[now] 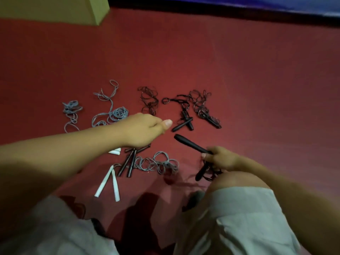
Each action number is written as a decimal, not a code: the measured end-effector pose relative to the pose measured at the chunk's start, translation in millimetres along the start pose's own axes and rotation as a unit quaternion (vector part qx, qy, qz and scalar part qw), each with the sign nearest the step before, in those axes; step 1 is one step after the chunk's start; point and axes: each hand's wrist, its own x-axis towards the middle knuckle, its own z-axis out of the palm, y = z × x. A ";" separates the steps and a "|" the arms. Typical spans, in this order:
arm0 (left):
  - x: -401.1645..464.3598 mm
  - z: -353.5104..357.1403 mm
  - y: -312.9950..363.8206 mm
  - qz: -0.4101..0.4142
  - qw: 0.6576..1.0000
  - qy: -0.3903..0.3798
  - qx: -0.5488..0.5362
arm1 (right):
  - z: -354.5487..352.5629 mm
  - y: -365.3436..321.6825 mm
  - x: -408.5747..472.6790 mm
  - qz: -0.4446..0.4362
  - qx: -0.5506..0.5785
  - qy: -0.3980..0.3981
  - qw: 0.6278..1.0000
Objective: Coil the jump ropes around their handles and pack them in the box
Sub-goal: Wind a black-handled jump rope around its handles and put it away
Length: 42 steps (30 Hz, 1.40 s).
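Down by the knees, right hand [219, 159] curls tight round a black rope handle [191, 144] | left hand [143, 128] loosely curled over floor ropes [147, 163], thumb out, fingers hidden, contact unclear | box [55, 10] far left, cut off.

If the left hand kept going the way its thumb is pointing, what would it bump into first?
Probably the crossed pair of black handles just beyond the left hand, whose thumb points right toward them. How high the hand hovers above the red floor is unclear, so it might pass over.
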 end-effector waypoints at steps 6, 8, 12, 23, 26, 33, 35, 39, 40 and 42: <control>-58.7 -6.2 32.7 -0.045 0.988 -0.056 -0.134 | -33.9 -107.2 -64.6 -0.112 0.305 -0.019 0.945; -81.5 -7.4 39.3 -0.064 0.983 -0.086 -0.146 | -38.3 -142.7 -87.8 -0.147 0.332 -0.010 0.932; -96.5 -0.6 52.1 -0.096 0.954 -0.061 -0.278 | -30.5 -188.9 -108.9 -0.180 0.387 -0.037 0.903; -121.5 -31.6 22.8 -0.157 0.666 0.156 -0.712 | 20.4 -270.0 -144.1 -0.234 0.436 -0.058 0.867; -115.2 -33.9 26.6 -0.137 0.619 0.254 -0.731 | 29.0 -270.6 -141.3 -0.229 0.423 -0.013 0.876; -94.0 -30.3 31.2 -0.056 0.597 0.269 -0.754 | 49.6 -246.8 -124.2 -0.214 0.437 0.042 0.873; -85.1 -23.8 26.3 -0.058 0.613 0.248 -0.748 | 53.0 -243.5 -118.1 -0.191 0.436 0.041 0.878; -76.8 -18.8 9.6 -0.068 0.628 0.224 -0.742 | 54.3 -250.0 -111.9 -0.235 0.344 0.043 0.908; -76.0 -20.6 4.8 -0.065 0.622 0.219 -0.749 | 52.7 -252.7 -111.7 -0.247 0.310 0.051 0.916; -72.8 -23.9 -5.1 -0.056 0.615 0.211 -0.757 | 48.0 -257.6 -108.0 -0.259 0.257 0.067 0.929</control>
